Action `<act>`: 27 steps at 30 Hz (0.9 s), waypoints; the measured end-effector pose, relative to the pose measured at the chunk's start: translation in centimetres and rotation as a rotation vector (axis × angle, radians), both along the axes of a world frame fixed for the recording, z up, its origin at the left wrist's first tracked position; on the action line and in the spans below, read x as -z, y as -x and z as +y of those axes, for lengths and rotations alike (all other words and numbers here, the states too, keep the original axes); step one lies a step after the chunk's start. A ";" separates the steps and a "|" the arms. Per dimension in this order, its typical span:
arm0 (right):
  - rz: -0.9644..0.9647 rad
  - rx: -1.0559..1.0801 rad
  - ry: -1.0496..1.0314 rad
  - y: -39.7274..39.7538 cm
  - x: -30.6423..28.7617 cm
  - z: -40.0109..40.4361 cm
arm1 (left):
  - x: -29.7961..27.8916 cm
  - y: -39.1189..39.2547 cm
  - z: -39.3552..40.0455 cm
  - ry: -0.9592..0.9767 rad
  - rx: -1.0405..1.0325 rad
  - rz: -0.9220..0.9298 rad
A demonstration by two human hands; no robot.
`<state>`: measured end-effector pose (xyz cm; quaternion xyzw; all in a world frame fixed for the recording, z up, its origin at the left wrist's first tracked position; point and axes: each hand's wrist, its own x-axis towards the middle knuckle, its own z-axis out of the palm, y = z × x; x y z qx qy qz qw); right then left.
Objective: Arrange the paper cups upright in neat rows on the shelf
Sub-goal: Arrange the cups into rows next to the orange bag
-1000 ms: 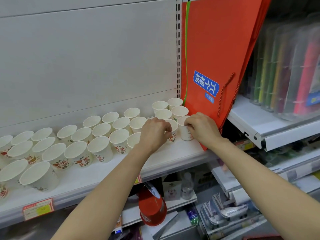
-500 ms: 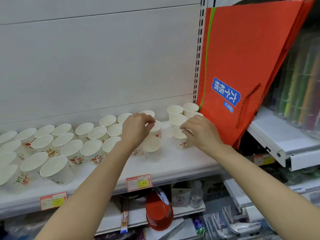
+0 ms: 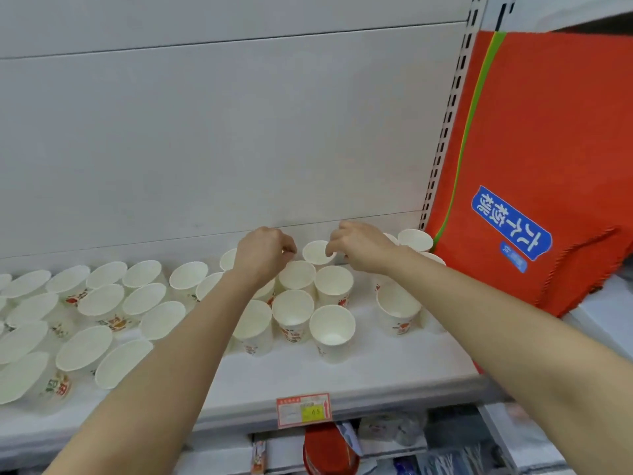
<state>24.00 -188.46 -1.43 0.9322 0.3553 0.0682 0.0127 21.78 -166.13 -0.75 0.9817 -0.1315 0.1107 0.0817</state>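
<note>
White paper cups (image 3: 297,308) stand upright while the right hand (image 3: 363,248) pinches a back cup's (image 3: 317,252) rim to align it; I cannot tell what the curled left hand (image 3: 262,250) grips.

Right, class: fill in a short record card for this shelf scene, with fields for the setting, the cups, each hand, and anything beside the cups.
setting: white shop shelf with a price tag on its front edge
cups: many white paper cups, all upright, in loose rows
left hand: fingers curled at the back row; grip unclear
right hand: fingertips on the rim of a back-row cup
beside cups: orange paper bags leaning at right
</note>
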 end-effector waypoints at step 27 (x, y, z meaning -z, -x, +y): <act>-0.015 0.183 0.013 0.0 2.0 -2.7 | 1.3 -2.7 -6.3 -0.007 0.198 0.115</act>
